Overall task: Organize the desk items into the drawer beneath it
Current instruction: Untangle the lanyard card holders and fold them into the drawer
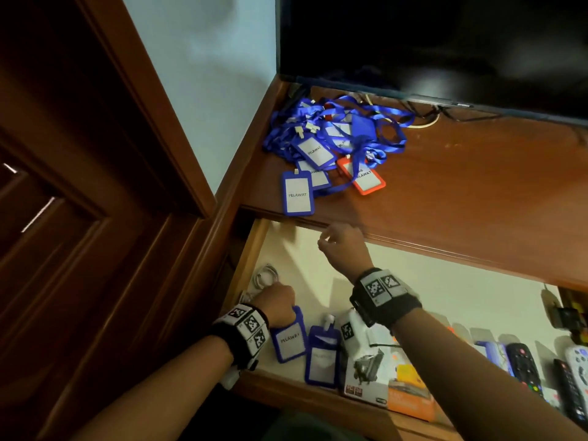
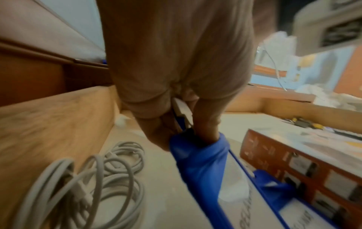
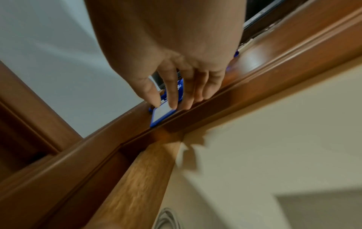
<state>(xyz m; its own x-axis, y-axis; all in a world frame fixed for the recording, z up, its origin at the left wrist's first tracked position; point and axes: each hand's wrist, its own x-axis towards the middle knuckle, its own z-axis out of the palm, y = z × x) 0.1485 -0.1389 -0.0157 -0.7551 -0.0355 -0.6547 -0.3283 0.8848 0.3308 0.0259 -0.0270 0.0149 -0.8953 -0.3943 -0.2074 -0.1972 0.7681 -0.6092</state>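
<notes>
Left hand: grips a blue badge holder inside the open drawer.
Right hand: fingers loose, empty, at the bench edge.

The drawer floor lies bare at its far middle. Coiled cable crowds the left wall; badge holders, boxes and remotes line the near edge. The desk lip overhangs, perhaps narrowing entry.

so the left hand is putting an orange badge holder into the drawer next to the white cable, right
Not quite: the badge holder the left hand grips is blue, not orange, as the left wrist view shows. It is in the drawer, next to the white cable.
</notes>
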